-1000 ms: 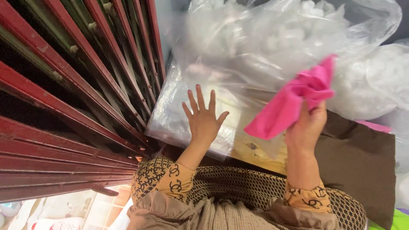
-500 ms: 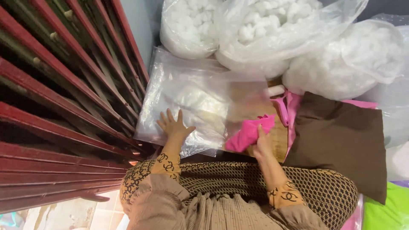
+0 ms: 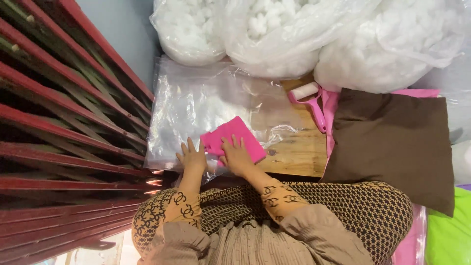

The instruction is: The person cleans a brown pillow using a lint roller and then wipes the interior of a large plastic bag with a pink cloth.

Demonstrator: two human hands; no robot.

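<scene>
Now, left hand point(image 3: 192, 158): flat, fingers spread, fingertips at the near edge of the pink cloth point(image 3: 233, 139).
Right hand point(image 3: 236, 156): palm down, fingers splayed, pressing on the cloth's lower part.
Pink cloth: folded into a rough square, lying on a clear plastic sheet point(image 3: 196, 105) over the wooden board point(image 3: 294, 147).
At 12 o'clock: bulging clear bags of white stuffing point(image 3: 274, 34), possibly cotton balls.
At 2 o'clock: pink-handled lint roller point(image 3: 309, 98), beside the brown cushion point(image 3: 392, 142).
At 9 o'clock: red slatted shutter point(image 3: 64, 122).
</scene>
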